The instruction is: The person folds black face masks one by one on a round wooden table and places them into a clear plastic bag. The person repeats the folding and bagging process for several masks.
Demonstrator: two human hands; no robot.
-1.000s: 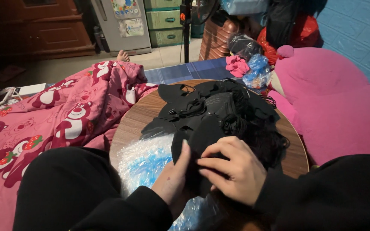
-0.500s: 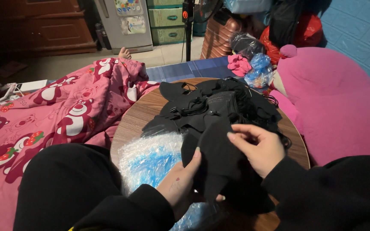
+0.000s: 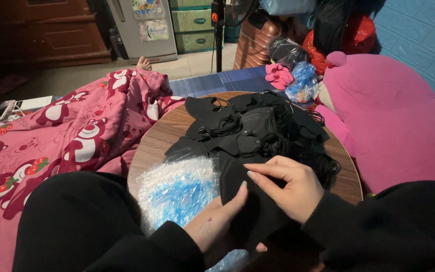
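A black mask (image 3: pixel 250 201) sits at the near edge of the round table (image 3: pixel 162 136), at about 6 o'clock on its top, held between both hands. The left hand (image 3: pixel 217 221) lies under it with the thumb up against its left edge, fingers closed on the cloth; the right hand (image 3: pixel 290 189) presses on its top right, index finger stretched across the face and the other fingers curled on it. By the look of it, the step in hand is flattening or folding this one mask apart from the heap; the move that follows seems to call for a firm pinch so the ear loops do not snag. The heap of masks (image 3: pixel 258 131) spreads from the centre to 12 o'clock, touching the held one. At 8 o'clock lies a stack of clear bags (image 3: pixel 177 191), blue-tinted and crinkled. Beyond 1 o'clock, off the table, sits a tied blue bag (image 3: pixel 302 80). A pink blanket (image 3: pixel 66 141) fills 9 o'clock.
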